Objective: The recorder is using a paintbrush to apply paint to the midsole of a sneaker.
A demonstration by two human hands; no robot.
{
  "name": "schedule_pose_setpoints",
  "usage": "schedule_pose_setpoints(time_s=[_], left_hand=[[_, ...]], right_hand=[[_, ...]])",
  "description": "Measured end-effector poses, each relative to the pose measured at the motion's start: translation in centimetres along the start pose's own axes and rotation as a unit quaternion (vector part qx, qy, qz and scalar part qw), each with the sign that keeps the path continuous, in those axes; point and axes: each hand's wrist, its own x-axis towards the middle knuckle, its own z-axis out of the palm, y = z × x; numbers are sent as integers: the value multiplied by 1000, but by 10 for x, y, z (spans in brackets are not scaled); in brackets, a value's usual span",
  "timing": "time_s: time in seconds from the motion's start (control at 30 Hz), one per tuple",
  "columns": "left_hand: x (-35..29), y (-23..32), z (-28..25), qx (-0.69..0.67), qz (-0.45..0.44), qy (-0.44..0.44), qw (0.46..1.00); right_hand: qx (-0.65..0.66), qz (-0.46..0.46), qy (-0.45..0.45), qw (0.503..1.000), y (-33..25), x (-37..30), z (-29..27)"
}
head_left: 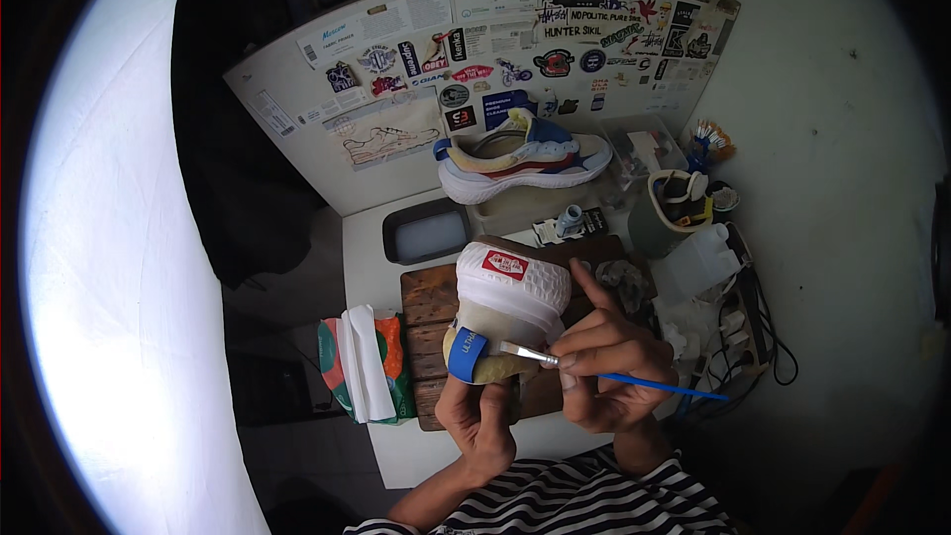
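Note:
My left hand [480, 431] grips a sneaker [513, 295] from below by its collar. The sneaker is tipped up, with its white sole and red heel label toward the top; a blue tab [468, 354] shows on its beige and yellowish heel. In my right hand [614, 367] is a slim paintbrush [659, 384] with a blue handle and metal ferrule, pinched between thumb and fingers. Its pale flat bristles lie at the beige heel fabric, just right of the blue tab; whether they touch it I cannot tell. My right index finger stretches up beside the sole.
Beneath the sneaker lies a wooden board [424, 302]. A dark tray of cloudy liquid [428, 233], a small bottle [570, 219] and another sneaker [525, 170] stand behind. Tissues [369, 362] sit left; a tool bucket [654, 228], plastic jug [705, 260] and cables [768, 327] crowd the right.

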Motion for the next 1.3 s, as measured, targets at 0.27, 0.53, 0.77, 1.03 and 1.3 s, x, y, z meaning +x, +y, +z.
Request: schedule_pose_setpoints(time_s=[0.27,0.53,0.77,1.03,1.3], left_hand=[[0,-1,-1,-3,9,-9,1000],[-1,0,1,13,-4,-1,1000],[1,1,3,17,-1,2,1000],[-1,1,2,12,-18,-1,1000],[-1,0,-1,18,-13,-2,1000]], right_hand=[[16,10,6,1000,-5,2,0],[22,8,23,999,-2,-1,-2],[5,-7,23,1000,-2,1,-1],[12,-5,24,1000,0,0,-3],[16,-4,27,999,3,-3,-2]])
